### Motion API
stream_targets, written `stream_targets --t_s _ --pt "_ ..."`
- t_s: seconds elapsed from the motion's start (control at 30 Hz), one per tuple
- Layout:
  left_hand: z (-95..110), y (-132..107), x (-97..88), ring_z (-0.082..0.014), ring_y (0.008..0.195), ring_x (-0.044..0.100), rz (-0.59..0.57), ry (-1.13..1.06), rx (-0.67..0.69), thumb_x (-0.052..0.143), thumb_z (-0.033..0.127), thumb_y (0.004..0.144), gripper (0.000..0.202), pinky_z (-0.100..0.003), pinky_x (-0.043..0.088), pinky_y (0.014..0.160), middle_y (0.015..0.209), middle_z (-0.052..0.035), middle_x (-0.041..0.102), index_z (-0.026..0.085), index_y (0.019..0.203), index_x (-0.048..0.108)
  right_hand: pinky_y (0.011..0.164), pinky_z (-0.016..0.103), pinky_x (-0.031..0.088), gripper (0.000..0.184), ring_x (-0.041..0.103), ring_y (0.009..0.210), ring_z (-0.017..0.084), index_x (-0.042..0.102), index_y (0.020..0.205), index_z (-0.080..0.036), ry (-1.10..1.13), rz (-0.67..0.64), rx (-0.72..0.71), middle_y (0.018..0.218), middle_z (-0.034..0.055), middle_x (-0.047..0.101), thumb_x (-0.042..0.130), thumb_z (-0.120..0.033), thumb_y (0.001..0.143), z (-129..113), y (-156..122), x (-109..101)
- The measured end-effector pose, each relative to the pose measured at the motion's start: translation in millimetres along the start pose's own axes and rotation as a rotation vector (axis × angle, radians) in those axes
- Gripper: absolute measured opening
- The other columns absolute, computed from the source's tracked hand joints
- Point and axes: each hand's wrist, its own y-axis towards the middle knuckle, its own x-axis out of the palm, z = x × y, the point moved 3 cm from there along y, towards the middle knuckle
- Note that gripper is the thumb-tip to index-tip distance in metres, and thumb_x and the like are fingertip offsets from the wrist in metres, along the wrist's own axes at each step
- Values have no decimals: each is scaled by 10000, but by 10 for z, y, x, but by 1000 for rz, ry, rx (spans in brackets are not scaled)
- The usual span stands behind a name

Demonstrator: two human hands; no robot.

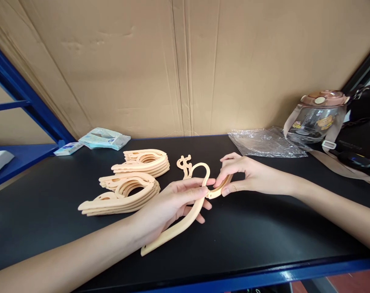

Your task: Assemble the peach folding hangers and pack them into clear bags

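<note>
A pale orange folding plastic hanger is held over the black table top. My left hand is closed round its long arm near the hinge, thumb on top. My right hand pinches the other arm of the same hanger from the right, fingers curled. The hanger's hook curves up between the two hands. A small curly hook piece lies on the table just behind it.
Two stacks of like folded hangers lie left of my hands. Tissue packets sit at the back left, a clear plastic bag and a lidded bottle with a strap at the back right. Cardboard lines the back wall.
</note>
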Motion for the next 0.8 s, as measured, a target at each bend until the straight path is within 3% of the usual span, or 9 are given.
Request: stream_targets --t_s 0.13,0.23,0.43,0.6,0.7,0.8 --pt "-2 5 -1 -90 703 590 23 -18 6 660 269 885 261 -170 549 562 786 -1 612 241 1141 702 1020 427 253 215 662 869 188 695 908 -254 44 11 40 830 -25 767 634 -456 862 18 -6 0" --pt "-3 12 -9 -89 710 588 87 -36 28 653 238 889 257 -172 539 562 802 1 618 228 1142 699 931 398 331 237 649 864 197 694 897 -241 23 41 60 789 -13 751 611 -462 879 20 -5 -8" --pt "-8 -24 5 -90 659 607 131 111 52 623 302 917 409 -204 521 672 737 -10 666 172 1304 590 934 387 311 245 636 813 175 671 901 -240 -151 66 39 859 -18 753 555 -455 919 -22 4 32" --pt "-22 -4 53 -125 661 659 58 117 95 504 341 969 324 -249 548 571 1106 -113 660 138 1195 616 892 363 330 252 623 811 174 656 922 -236 -260 156 8 832 -29 744 525 -451 938 -79 18 32" --pt "-87 38 45 -121 635 663 29 128 138 491 306 975 357 -232 549 521 1105 -114 649 160 1300 498 872 358 345 230 603 797 172 644 928 -227 -393 250 -5 813 -29 746 529 -425 943 -66 17 -47" --pt "-148 62 23 -109 605 657 9 107 175 496 272 974 567 -216 547 498 1045 -89 660 219 1477 240 872 377 360 235 583 784 183 648 906 -221 -537 309 -22 784 -12 728 550 -434 926 -8 5 -154"
